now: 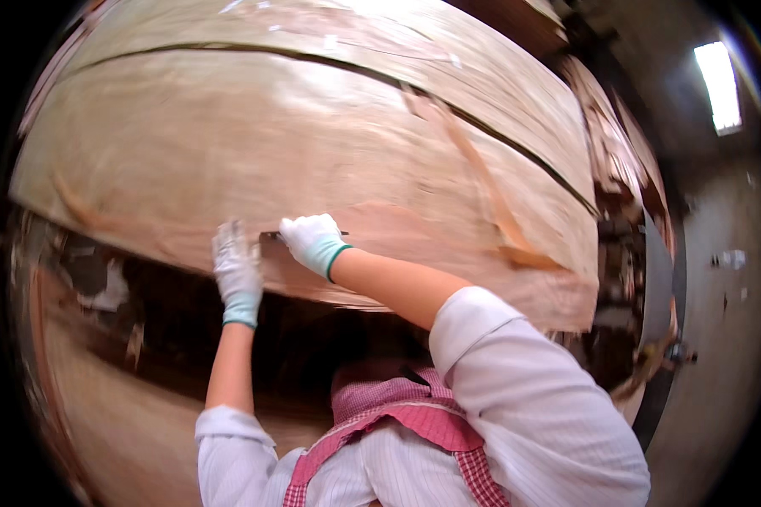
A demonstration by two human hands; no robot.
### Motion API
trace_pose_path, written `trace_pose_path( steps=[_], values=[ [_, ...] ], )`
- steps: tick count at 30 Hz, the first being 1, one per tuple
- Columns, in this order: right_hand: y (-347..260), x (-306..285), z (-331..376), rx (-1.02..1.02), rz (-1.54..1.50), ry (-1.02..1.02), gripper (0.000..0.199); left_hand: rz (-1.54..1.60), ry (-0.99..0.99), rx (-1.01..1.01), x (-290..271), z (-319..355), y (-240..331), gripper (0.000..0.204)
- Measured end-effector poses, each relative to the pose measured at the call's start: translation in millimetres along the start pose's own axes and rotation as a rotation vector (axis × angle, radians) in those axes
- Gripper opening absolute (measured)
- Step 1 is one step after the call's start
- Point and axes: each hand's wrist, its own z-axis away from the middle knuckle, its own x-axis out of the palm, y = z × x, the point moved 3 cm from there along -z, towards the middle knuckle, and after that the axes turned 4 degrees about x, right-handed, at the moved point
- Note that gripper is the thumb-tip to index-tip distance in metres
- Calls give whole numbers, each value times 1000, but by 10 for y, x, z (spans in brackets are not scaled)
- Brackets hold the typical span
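A wide, pale wood veneer sheet (220,144) lies across the stack in front of me. My left hand (238,266), in a white glove with a green cuff, rests on the sheet's near edge with its fingers stretched out. Just right of it, my right hand (314,239), gloved alike, is closed around a thin dark knife-like tool (270,234). Its ends stick out on both sides of the fist; motion blur hides its exact form. Under the right hand and forearm runs a thin reddish veneer piece (389,226) along the near edge.
A curled orange-brown veneer strip (488,182) lies on the right part of the sheet. Behind, a dark gap (347,64) separates another sheet. More stacked veneer (604,127) stands at the right, beside a grey floor (719,253). Below the near edge is a dark space.
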Motion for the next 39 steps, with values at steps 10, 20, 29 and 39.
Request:
trace_pose_path(
  steps=[10, 20, 29, 39],
  values=[
    [1716, 95, 1092, 166, -46, 26, 11, 165, -25, 234, 172, -186, 1836, 55],
    [3339, 259, 2599, 281, -77, 16, 13, 333, -137, 421, 400, 6, 3730, 44],
    [4692, 588, 3598, 275, -150, 69, 13, 331, -39, 409, 491, 328, 5617, 40],
    [7934, 813, 6519, 517, -160, -105, 20, 151, -116, 408, 568, 411, 5830, 42]
  ],
)
